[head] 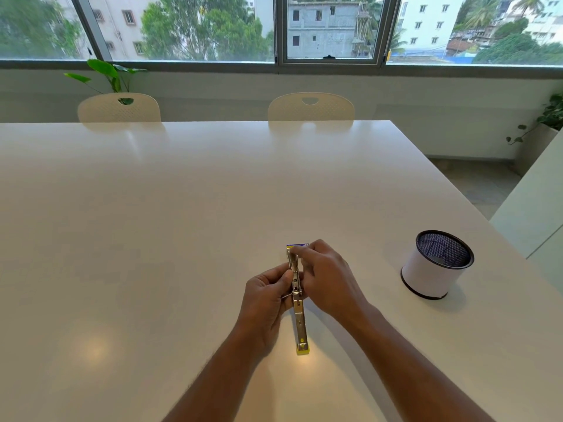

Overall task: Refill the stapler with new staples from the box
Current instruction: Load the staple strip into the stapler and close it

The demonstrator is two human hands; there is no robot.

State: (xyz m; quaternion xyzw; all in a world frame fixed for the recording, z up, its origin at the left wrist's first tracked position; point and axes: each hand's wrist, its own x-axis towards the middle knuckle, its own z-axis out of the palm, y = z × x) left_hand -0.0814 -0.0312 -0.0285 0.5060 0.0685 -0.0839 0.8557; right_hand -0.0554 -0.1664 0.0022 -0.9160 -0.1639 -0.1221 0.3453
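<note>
Stapler, long bright-metal body with a yellow end cap [298,303] — lying opened lengthwise on the glossy white table [152,223], just in front of us. We are pinching its middle with our left hand [265,296], while our right hand [326,278] is closing fingertips over the far end, beside the small blue-and-yellow staple box [297,245]. Whether a strip is held we cannot tell. We are judging it best to be keeping the channel level and steady — sliding staples in legs-down.

We count one opened silver metal stapler with a yellow end [299,318], one small blue-and-yellow staple box [297,246], one round white cup with black mesh inside [432,266], two cream perforated chairs [118,108], two bare hands [266,296].
</note>
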